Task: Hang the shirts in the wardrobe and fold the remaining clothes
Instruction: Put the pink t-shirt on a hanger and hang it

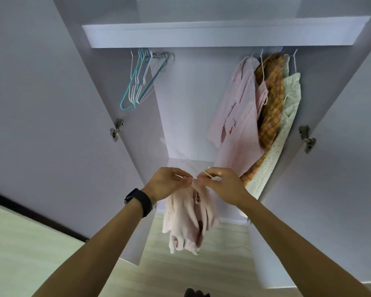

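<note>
Between the curled fingers point(185, 182) of the left hand point(166, 183) and right hand point(225, 185) a white hanger point(208, 174) is pinched, the pink shirt point(186, 219) drooping bunched beneath before the open wardrobe point(201, 35); its shoulders should be seated evenly before it is hooked beside the hung shirts point(240, 116).

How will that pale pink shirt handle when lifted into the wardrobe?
Probably floppy: the pale pink shirt hangs bunched below the white hanger. Likely light: the left hand and right hand hold it up by fingertip pinches on that wire. It may slip off.
</note>
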A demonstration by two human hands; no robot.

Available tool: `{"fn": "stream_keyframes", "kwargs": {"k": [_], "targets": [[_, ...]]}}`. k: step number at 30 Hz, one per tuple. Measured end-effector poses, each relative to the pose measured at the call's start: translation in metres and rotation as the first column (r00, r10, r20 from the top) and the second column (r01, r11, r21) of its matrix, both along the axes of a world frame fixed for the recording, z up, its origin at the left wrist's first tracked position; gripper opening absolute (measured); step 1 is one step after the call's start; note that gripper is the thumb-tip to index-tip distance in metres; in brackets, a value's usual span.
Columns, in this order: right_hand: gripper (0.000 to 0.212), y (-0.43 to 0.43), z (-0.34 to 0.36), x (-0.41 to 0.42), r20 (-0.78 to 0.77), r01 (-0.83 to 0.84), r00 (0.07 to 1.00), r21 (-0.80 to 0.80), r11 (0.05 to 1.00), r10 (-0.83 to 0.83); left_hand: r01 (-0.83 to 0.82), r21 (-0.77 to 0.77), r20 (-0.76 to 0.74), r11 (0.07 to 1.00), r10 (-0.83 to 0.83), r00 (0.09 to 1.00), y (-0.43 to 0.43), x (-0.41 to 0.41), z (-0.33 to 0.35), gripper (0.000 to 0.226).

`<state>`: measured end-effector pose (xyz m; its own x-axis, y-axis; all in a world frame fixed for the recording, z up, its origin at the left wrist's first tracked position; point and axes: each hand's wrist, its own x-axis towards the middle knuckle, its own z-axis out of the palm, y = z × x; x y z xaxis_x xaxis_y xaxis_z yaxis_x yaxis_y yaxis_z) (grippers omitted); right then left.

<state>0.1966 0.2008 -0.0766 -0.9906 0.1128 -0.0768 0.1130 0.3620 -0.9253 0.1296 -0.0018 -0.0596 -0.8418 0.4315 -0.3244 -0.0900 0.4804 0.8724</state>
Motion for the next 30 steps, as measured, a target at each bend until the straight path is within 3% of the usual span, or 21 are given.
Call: {"fn": "stream_keyframes", "kwargs": {"k": [3,7,12,17,24,30], "targets": [[0.004,0.013,0.009,-0.006,-0.054,0.084,0.995,-0.057,0.995,-0.087,-0.010,-0.029,-0.011,1.000,0.010,1.000,-0.010,-0.002,-0.001,0.020],[0.038,0.002,0.016,-0.004,0.022,-0.107,0.994,0.019,0.994,0.106,-0.068,0.078,-0.018,0.995,0.070,0.997,-0.008,-0.002,0.004,0.020],[0.012,-0.009,0.008,-0.004,-0.043,-0.076,0.996,0.047,0.996,0.078,-0.006,0.134,-0.061,0.991,0.014,0.998,-0.008,0.002,0.013,0.019],[0.008,0.007,0.009,-0.002,-0.066,0.065,0.995,-0.056,0.996,-0.069,-0.128,0.142,-0.024,0.982,0.133,0.991,-0.033,-0.002,0.018,0.020],[0.011,0.036,0.010,0.000,-0.066,0.216,0.970,-0.194,0.957,-0.232,-0.055,-0.043,0.045,0.998,0.057,0.997,-0.072,-0.015,0.014,0.020],[0.017,0.020,0.009,-0.002,-0.104,0.192,0.973,-0.127,0.973,-0.205,0.117,-0.263,0.117,0.958,-0.089,0.989,-0.072,-0.021,0.010,0.014]]}}
